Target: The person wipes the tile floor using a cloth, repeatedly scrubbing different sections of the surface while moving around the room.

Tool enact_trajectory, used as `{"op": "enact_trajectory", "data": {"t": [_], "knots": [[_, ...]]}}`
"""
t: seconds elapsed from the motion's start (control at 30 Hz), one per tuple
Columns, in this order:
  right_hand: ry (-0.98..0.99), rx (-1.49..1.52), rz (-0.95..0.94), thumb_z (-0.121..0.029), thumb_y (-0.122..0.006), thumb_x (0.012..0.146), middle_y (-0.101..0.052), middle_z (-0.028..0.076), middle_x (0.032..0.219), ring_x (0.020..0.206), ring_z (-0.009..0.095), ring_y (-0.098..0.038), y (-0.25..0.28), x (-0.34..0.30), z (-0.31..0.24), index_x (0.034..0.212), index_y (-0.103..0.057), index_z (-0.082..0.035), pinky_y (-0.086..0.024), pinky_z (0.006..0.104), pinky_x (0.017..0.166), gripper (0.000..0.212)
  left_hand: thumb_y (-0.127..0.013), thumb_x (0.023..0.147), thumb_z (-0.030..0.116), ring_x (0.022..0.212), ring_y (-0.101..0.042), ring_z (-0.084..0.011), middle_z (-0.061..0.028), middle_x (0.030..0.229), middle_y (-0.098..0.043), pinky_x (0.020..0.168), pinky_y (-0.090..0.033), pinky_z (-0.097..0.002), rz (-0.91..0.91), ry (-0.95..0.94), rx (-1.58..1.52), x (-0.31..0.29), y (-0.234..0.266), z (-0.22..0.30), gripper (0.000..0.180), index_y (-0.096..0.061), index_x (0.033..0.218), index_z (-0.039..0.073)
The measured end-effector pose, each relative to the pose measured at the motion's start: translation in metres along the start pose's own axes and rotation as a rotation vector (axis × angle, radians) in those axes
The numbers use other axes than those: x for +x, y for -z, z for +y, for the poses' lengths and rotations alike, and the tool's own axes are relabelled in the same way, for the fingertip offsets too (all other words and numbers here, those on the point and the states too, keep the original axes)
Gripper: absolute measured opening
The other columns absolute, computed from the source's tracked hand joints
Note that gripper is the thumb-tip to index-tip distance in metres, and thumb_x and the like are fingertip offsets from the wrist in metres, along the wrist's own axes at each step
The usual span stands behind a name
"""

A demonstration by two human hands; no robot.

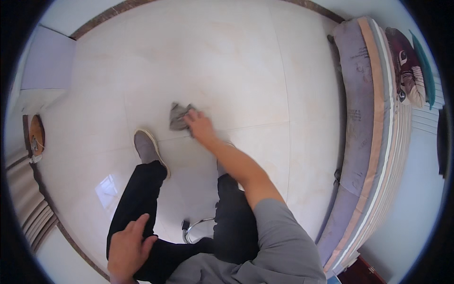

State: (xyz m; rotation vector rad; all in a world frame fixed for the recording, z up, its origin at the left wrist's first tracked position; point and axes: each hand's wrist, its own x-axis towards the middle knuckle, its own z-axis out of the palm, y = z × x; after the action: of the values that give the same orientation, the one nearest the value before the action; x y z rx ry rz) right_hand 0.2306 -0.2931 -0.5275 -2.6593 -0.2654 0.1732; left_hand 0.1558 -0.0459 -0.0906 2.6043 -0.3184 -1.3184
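Observation:
Stretched out in front of me, my right hand [200, 127] is down near the floor with its fingers closed on a crumpled grey cloth [178, 117]. Most of the cloth spreads out to the left of the fingers, touching the pale floor tiles [236, 71]. My left hand [128, 248] is by my left thigh, in black trousers [137, 201]. Its fingers point forward with the thumb apart, and it holds nothing. The cloth is just beyond my left shoe [147, 147], which is grey with a light sole. My right forearm partly hides the other shoe.
A bed or long couch [357, 109] with a mauve side runs along the right, with cushions [407, 71] on top. A pale cabinet [49, 59] stands far left, above a round brown object [37, 135]. Under me shows a curved metal tube [190, 232]. Curtains [35, 203] hang at left.

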Motion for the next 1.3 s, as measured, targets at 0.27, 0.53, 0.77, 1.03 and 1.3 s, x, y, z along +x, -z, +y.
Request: {"op": "enact_trajectory", "data": {"t": [0.27,0.53,0.77,1.03,1.3], "knots": [[-0.9,-0.282,0.279,-0.009,-0.057,0.093,-0.058,0.017,0.14,0.12,0.041,-0.058,0.127,-0.165,0.303,0.139,-0.061,-0.011,-0.049,0.0494,0.103,0.047,-0.08,0.082,0.0,0.077,-0.074,-0.0298,-0.0208,0.104,-0.072,0.07,-0.059,-0.0371,0.06,0.174,-0.183,0.026,0.044,-0.007,0.059,-0.058,0.136,0.002],[-0.362,0.138,0.374,-0.001,-0.064,0.076,-0.067,0.016,0.126,0.122,0.036,-0.061,0.104,-0.026,0.117,0.122,-0.07,-0.01,-0.053,0.0466,0.099,0.047,-0.069,0.097,0.016,0.086,-0.068,-0.0358,-0.0179,0.102,-0.07,0.076,-0.057,-0.0425,0.038,0.109,-0.058,0.034,0.055,0.015,0.045,-0.058,0.14,0.007],[0.086,-0.025,0.107,-0.007,-0.057,0.085,-0.056,0.018,0.144,0.122,0.036,-0.058,0.009,0.066,0.041,0.126,-0.064,-0.005,-0.051,0.0495,0.093,0.042,-0.08,0.081,0.0,0.076,-0.073,-0.0302,-0.0207,0.101,-0.071,0.07,-0.059,-0.0382,-0.024,0.215,-0.085,0.043,0.047,0.028,0.061,-0.057,0.137,0.003],[-0.68,-0.452,0.174,-0.011,-0.054,0.095,-0.054,0.017,0.143,0.119,0.042,-0.057,0.114,-0.065,0.307,0.14,-0.058,-0.008,-0.049,0.0498,0.101,0.045,-0.079,0.083,0.0,0.08,-0.075,-0.0298,-0.0202,0.105,-0.072,0.074,-0.06,-0.0371,-0.05,0.333,-0.137,0.038,0.044,0.015,0.058,-0.058,0.137,0.003],[-0.609,-0.337,0.271,-0.01,-0.06,0.088,-0.054,0.021,0.138,0.121,0.042,-0.056,0.166,-0.072,0.28,0.138,-0.059,-0.013,-0.054,0.0516,0.097,0.05,-0.083,0.08,0.005,0.076,-0.074,-0.0284,-0.0194,0.105,-0.071,0.071,-0.059,-0.0373,-0.06,0.224,-0.108,0.029,0.037,0.014,0.063,-0.058,0.137,0.003]]}}
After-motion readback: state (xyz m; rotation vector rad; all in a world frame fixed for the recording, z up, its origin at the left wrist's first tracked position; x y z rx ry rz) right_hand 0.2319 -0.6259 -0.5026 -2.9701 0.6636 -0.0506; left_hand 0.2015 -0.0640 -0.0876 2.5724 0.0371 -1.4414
